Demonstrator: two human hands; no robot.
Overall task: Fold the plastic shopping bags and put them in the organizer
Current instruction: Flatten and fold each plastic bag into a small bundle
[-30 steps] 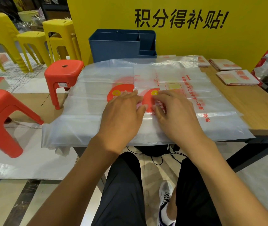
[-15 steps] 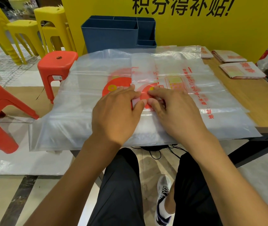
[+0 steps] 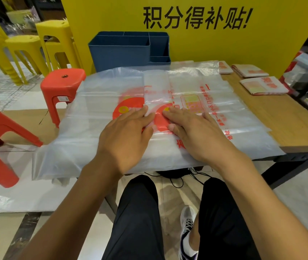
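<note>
Pressing flat on the plastic bag [image 3: 224,113], left hand [image 3: 127,134] and right hand [image 3: 192,132] lie open-fingered.

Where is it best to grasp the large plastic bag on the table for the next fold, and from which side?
Probably pinch the near edge of the plastic bag, from the person's side: it overhangs the table and hangs free, while the middle lies flat.

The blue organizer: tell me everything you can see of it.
The blue organizer is a dark blue box, plastic by its look, standing upright at the back of the wooden table against the yellow board. Inner walls split it into one large compartment on the left, narrower ones behind and on the right, and a low front pocket at the right. What shows of its inside looks empty. The spread plastic bag covers its base. Neither hand touches it.
</note>
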